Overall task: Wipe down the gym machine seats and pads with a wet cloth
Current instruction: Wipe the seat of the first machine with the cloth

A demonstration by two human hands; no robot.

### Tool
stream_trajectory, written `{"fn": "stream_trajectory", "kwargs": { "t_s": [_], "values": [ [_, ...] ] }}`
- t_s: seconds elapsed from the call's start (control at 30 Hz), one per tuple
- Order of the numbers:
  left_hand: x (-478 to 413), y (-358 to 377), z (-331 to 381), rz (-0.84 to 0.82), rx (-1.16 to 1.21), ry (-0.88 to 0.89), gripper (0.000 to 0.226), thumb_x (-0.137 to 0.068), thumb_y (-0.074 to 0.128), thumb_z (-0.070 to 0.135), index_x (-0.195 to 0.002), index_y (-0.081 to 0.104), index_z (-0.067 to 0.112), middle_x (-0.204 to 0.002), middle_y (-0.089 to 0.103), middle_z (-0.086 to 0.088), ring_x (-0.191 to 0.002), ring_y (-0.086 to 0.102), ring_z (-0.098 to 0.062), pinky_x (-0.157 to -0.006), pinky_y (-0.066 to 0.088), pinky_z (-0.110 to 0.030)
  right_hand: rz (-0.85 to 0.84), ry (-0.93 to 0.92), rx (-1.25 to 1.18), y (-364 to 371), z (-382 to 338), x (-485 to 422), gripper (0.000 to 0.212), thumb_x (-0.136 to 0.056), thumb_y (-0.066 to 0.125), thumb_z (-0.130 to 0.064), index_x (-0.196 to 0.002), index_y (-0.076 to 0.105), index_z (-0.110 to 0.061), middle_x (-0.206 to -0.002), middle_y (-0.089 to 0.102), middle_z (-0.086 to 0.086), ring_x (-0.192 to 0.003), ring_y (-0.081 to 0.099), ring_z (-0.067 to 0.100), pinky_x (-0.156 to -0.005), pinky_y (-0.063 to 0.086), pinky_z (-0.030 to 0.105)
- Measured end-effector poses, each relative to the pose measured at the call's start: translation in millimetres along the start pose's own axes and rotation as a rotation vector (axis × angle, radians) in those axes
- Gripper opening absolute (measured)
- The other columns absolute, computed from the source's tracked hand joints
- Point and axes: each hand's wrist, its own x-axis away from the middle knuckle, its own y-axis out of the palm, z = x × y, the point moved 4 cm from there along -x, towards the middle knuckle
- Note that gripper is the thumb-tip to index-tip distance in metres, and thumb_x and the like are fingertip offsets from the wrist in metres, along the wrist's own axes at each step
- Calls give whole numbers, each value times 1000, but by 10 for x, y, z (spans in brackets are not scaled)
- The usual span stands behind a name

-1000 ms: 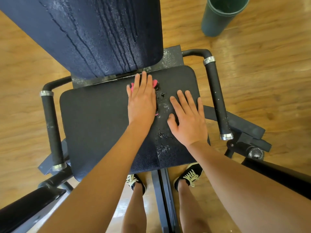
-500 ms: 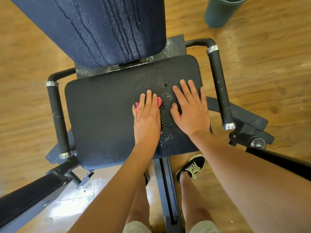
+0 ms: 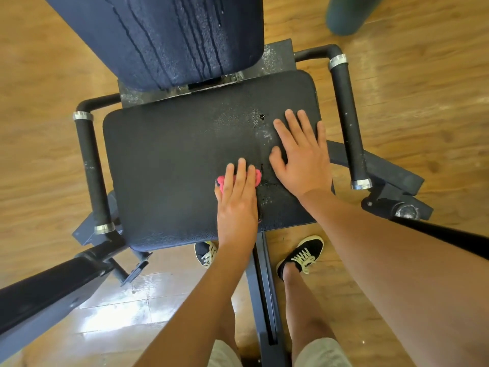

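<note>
My left hand (image 3: 236, 205) presses the cloth (image 3: 221, 180) under straight fingers; beside them my right hand (image 3: 301, 157) lies spread on the seat (image 3: 164, 168).

A broad bare stretch of the seat (image 3: 164, 168) is left open on its left half. Its right half is taken up by the right hand (image 3: 301, 157). The seat is hemmed by the backrest (image 3: 185, 35) behind, the left handle (image 3: 92, 170) and the right handle (image 3: 346, 123) alongside.

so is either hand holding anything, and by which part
Nothing is gripped. The left hand presses flat on the middle of the pink cloth; the right hand rests on the seat.
</note>
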Motion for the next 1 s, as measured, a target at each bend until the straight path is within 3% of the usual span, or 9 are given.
{"fn": "stream_trajectory", "kwargs": {
  "t_s": [0.27,0.47,0.67,0.77,0.87,1.0],
  "values": [
    [27,16,-4,-77,11,-12,59,-95,54,1,-153,40,10,-162,33,-12,-152,24,-35,-119,28,-56,20,3,-16,-10,-3,13,52,-102,44,-32,-152,48,-18,-165,37,9,-156,25,28,-127,15,57],
    [-388,-58,-33,-10,72,-125,50,-102,55,9,-151,42,9,-161,36,-12,-152,27,-33,-116,33,-58,28,-5,-2,15,-3,14,52,-103,42,-34,-153,48,-18,-164,38,9,-156,25,28,-127,16,57],
    [76,47,66,-54,25,-67,65,-94,60,0,-154,36,9,-164,30,-13,-154,19,-34,-120,24,-55,9,1,-3,15,0,12,53,-103,41,-34,-153,47,-18,-165,37,9,-157,24,28,-127,15,57],
    [113,48,76,-88,51,-77,62,-96,60,3,-153,38,10,-163,31,-12,-153,21,-33,-119,27,-56,0,2,5,21,7,14,53,-103,41,-34,-153,47,-18,-165,36,9,-157,24,28,-127,15,57],
    [37,-38,35,-105,61,-45,47,-107,41,22,-154,38,14,-164,31,-9,-153,23,-30,-119,28,-55,1,-5,-6,24,19,7,53,-103,42,-33,-153,48,-17,-165,37,10,-156,25,28,-127,15,57],
    [-26,-273,-163,-113,197,-65,52,-110,24,41,-157,36,22,-168,23,-1,-157,11,-24,-123,5,-52,-7,-14,-11,34,23,13,53,-103,42,-32,-153,47,-16,-164,37,10,-156,25,29,-126,16,59]
  ]
}}
